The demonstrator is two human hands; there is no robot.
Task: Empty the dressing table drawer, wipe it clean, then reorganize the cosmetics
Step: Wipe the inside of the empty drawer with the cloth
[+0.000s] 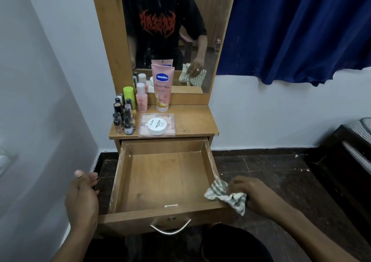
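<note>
gripping a striped cloth [226, 196] at the open wooden drawer's [160, 214] front-right corner, the right hand [253, 194] is clenched; left hand [81, 195] hangs released, beside the drawer.

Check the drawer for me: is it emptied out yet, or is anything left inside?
Empty. The drawer is pulled open and its bare wooden floor shows throughout. Only the striped cloth in the right hand touches its front right corner.

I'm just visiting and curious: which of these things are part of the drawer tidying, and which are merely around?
Part of the job: open empty drawer; striped cloth in right hand; left hand; Vaseline tube; nail polish bottles; white jar on clear case.

Just around: blue curtain; mirror; bed corner.
</note>
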